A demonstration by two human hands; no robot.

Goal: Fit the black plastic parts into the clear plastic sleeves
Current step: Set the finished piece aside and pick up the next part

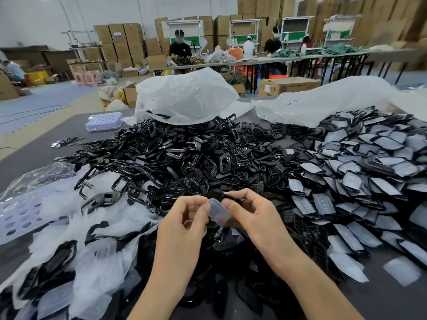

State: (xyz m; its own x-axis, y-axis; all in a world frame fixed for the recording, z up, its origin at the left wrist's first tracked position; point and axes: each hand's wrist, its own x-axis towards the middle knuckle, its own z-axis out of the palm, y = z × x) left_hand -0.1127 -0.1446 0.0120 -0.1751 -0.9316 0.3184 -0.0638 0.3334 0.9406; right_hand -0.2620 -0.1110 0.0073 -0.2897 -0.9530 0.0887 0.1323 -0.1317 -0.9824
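Observation:
My left hand (pixel 184 225) and my right hand (pixel 251 215) meet just above the table's near middle. Between them is a small clear plastic sleeve (pixel 218 211), pinched by my left thumb and fingers on one side and by my right fingers on the other. My right fingertips also pinch a black plastic part (pixel 217 194) at the sleeve's far end; most of that part is hidden. A big heap of loose black parts (pixel 175 158) lies beyond my hands. Empty clear sleeves (pixel 92 257) are piled at the left. Sleeved parts (pixel 360 176) cover the right side.
The dark table (pixel 69 132) carries two large white plastic bags (pixel 184 98) at the back and clear perforated trays (pixel 104 121) at the left. Beyond it stand long tables with seated people, green benches and stacks of cardboard boxes (pixel 122 42).

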